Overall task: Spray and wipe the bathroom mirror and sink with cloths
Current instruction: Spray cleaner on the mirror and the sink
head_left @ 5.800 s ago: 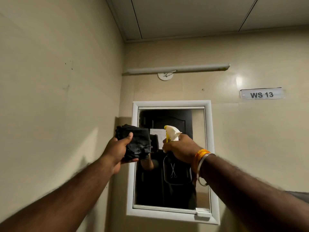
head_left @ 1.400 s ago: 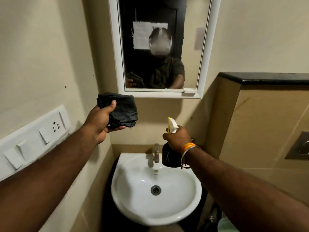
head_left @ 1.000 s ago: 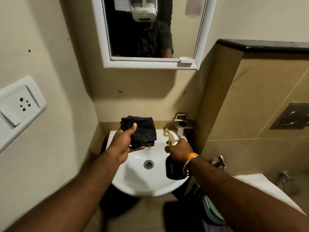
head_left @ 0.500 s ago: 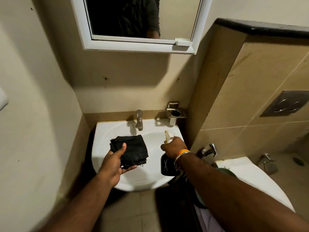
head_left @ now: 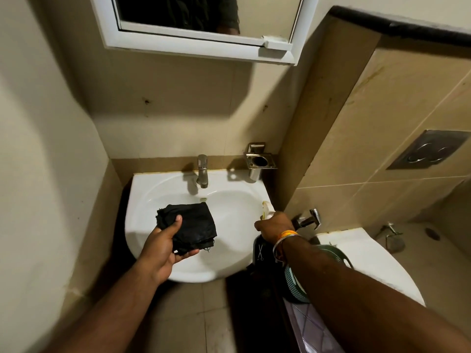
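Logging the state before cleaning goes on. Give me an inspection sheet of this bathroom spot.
Surface: white sink, basin looks dry, tap shut.
Job's things: black cloth folded, over basin; spray bottle at the sink's right edge; mirror above.
Clutter: metal holder on the wall.
Hands: left hand holds cloth; right hand grips bottle.
Cables: nothing seen.
Surroundings: toilet, flush plate, beige walls.
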